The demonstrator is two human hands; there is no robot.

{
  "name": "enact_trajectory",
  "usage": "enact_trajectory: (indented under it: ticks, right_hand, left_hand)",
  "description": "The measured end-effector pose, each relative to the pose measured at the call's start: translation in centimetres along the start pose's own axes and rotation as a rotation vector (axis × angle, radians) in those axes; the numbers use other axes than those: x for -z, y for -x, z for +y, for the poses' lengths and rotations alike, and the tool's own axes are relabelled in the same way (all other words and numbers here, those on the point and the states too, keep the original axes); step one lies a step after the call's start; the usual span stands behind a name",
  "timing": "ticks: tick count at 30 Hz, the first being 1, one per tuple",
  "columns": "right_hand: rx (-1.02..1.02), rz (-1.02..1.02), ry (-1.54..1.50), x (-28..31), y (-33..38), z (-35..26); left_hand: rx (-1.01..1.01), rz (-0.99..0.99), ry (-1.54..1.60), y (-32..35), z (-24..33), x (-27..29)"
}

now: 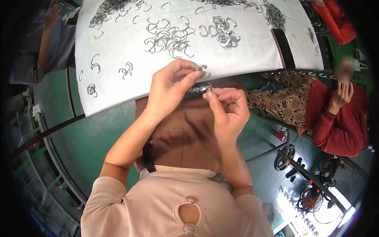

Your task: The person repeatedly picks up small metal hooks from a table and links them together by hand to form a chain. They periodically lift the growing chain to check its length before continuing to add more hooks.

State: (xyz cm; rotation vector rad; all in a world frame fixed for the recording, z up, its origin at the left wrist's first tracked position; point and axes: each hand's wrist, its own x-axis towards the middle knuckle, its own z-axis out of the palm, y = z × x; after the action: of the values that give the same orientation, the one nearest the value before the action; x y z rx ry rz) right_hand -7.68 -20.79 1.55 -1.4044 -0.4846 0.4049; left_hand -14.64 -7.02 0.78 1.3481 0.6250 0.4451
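Note:
My left hand [169, 85] is closed in a pinch at the near edge of the white-covered table [118, 94]. Between its thumb and forefinger is a shiny curved metal clip [203, 71]. Just beyond the edge, over my lap, my right hand [231, 108] pinches a small bent metal hook [209, 87]. A short row of linked metal pieces [195, 89] lies beside those fingertips; how it joins the hook is too small to tell. Ahead of my hands are a loose pile of thin bent hooks [169, 41] and a heap of thicker silver clips [226, 35].
More hooks are heaped at the far side [112, 8], and small clusters [126, 69] lie at the left. A dark flat rectangle [283, 48] lies across the right part. A person in a red top [339, 126] sits at the right; another person's arm [48, 33] shows at far left.

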Motion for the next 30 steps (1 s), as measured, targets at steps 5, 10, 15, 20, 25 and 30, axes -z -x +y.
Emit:
enact_trajectory:
  ticks: [5,10,15,20,25,30]
  right_hand:
    - [0.018,0.007,0.02,-0.1,0.2,0.7]
    - [0.034,0.016,0.077,0.0,0.7,1.8]
    - [0.011,0.013,0.129,0.1,0.5,1.3]
    - [0.398,-0.223,0.498,2.1,-2.8,-4.8]
    - [0.364,-0.679,0.573,-4.7,-1.6,-15.3]
    - [0.505,-0.66,0.279,-3.8,-3.4,-13.2]
  left_hand:
    - [-0.231,0.014,-0.063,1.7,0.5,-1.1]
    - [-0.452,0.024,-0.261,1.8,0.2,-1.0]
    - [-0.529,0.02,-0.307,1.9,-0.8,-0.5]
    - [-0.569,-0.017,-0.338,2.0,-1.6,0.2]
    - [-0.612,-0.01,-0.356,1.2,-3.7,0.6]
    - [-0.577,-0.095,-0.341,0.2,-4.7,1.2]
